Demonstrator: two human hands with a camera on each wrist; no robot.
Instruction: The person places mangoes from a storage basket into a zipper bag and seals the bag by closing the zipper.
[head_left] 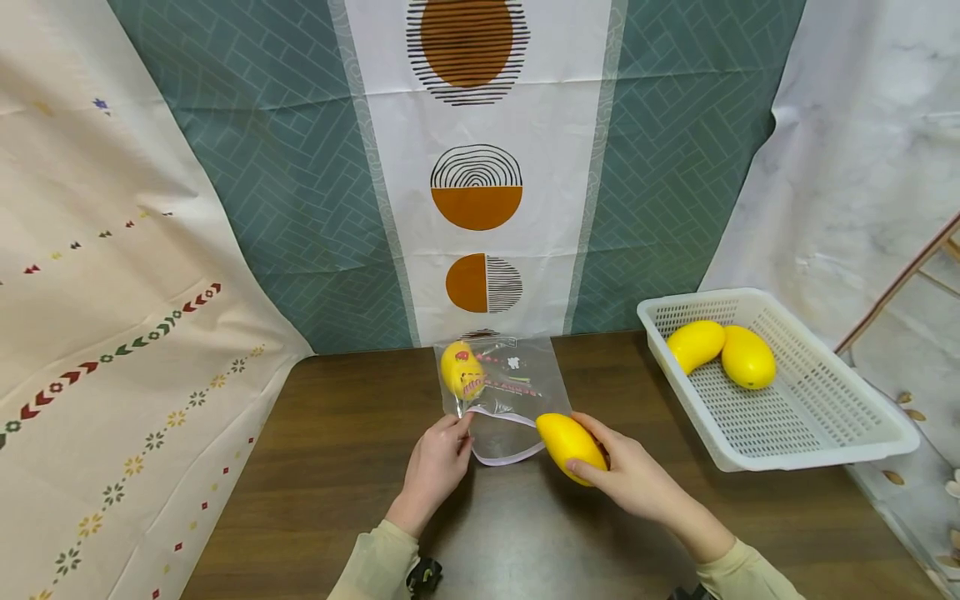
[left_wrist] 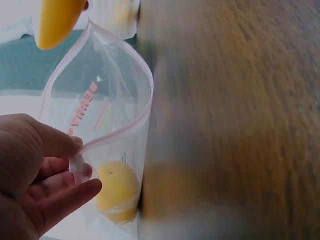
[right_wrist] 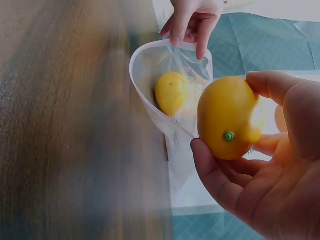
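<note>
A clear zip bag (head_left: 517, 367) with a pink-edged mouth lies on the table, its mouth spread wide toward me. Inside, at its left, is one yellow mango (head_left: 462, 371). My left hand (head_left: 440, 458) pinches the left corner of the bag's mouth, at the white slider (left_wrist: 76, 163) in the left wrist view. My right hand (head_left: 630, 471) holds a second mango (head_left: 572, 448) between thumb and fingers, right by the mouth's right corner. This mango's green stem end (right_wrist: 228, 136) faces the right wrist camera.
A white perforated basket (head_left: 840, 450) stands at the right of the wooden table (head_left: 337, 433). Two more mangoes (head_left: 748, 357) lie together toward its back left. Patterned cloth (head_left: 300, 167) hangs behind the table, and a flowered cloth (head_left: 112, 333) lines the left side.
</note>
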